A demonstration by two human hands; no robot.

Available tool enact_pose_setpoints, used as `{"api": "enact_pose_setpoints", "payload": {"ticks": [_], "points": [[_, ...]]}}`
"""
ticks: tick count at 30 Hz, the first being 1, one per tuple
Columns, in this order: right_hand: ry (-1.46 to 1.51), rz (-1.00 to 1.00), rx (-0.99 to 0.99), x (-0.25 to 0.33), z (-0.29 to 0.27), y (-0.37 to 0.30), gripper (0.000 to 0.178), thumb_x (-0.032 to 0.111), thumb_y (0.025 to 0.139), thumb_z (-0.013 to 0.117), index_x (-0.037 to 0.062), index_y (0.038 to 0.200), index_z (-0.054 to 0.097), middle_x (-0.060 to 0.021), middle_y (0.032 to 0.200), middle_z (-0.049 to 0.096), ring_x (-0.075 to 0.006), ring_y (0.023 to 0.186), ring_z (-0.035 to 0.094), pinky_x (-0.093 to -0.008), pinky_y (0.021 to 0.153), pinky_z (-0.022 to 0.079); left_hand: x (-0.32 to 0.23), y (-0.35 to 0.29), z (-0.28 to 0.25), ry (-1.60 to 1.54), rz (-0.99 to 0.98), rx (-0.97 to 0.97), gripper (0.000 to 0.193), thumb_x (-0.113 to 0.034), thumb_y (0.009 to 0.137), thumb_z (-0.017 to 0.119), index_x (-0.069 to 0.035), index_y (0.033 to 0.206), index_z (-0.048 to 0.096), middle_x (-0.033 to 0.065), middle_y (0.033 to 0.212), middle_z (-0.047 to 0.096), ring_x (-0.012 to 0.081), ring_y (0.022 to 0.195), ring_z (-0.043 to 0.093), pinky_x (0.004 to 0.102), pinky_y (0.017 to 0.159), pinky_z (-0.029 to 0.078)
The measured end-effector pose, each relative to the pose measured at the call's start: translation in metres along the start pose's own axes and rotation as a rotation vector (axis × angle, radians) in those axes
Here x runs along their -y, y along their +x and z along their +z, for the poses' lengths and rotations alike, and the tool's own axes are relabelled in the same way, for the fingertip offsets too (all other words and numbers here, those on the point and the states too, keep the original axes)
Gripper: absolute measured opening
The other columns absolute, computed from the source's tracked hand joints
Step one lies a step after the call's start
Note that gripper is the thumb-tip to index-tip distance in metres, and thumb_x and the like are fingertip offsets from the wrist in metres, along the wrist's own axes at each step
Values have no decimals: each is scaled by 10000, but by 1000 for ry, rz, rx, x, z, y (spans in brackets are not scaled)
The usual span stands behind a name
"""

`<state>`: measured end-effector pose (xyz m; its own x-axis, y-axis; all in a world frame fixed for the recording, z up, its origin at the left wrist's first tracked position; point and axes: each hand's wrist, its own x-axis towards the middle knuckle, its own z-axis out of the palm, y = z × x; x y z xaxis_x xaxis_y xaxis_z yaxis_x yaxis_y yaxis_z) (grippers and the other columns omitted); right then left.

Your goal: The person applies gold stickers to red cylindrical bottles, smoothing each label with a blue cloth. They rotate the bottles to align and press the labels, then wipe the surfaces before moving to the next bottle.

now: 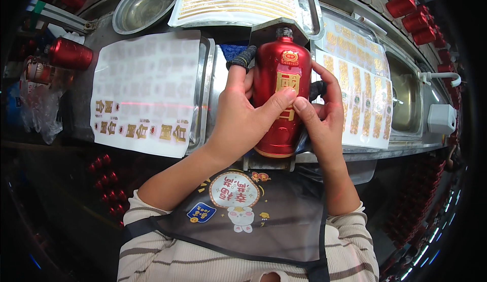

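A glossy red bottle (276, 138) with a bare grey neck stands slightly tilted in front of me, with a gold emblem and large gold characters down its face. My left hand (246, 112) is wrapped round its left side, the thumb pressing on the gold lettering (287, 81). From the right, my right hand (323, 122) grips the bottle, its thumb tip beside the left thumb. Dark covers sit on a finger of each hand. Behind the bottle is a grey metal angled support (268, 28). A white decal sheet (147, 58) with several gold character decals lies to the left.
Another sheet of gold decals (373, 138) lies at right, beside a steel sink (406, 96) with a white tap (446, 78). Beyond are a metal bowl (144, 8) and a sheet of gold strips (236, 0). A red bottle (71, 53) lies at far left.
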<state>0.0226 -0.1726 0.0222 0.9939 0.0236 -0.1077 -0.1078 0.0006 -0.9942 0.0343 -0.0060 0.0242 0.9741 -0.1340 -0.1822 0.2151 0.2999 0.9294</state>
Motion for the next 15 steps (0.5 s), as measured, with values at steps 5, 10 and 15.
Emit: {"api": "enact_pose_setpoints", "payload": {"ticks": [5,10,15], "points": [[51,31,-2,5,-4,4,627,136,905,702,5,1442,406,-163,1284,566,-129,833,693,-206,663,552,1,2,4,-37,66,-30,515,-152,884,777,41,1191,412,205,1246,616,182,1131,621,310,899,542],[-113,54,-53,23,-4,26,490,167,912,716,22,1327,500,-116,1065,656,-79,768,653,-193,659,503,-3,18,-1,-147,22,-40,489,-153,894,768,17,1181,410,193,1207,644,175,1079,645,313,884,557],[35,1,-81,7,6,34,460,128,905,722,47,1294,491,-94,1012,664,-134,852,693,-235,725,547,1,25,3,-113,16,-50,458,-134,896,760,22,1159,419,184,1127,674,176,997,678,308,827,575]]}}
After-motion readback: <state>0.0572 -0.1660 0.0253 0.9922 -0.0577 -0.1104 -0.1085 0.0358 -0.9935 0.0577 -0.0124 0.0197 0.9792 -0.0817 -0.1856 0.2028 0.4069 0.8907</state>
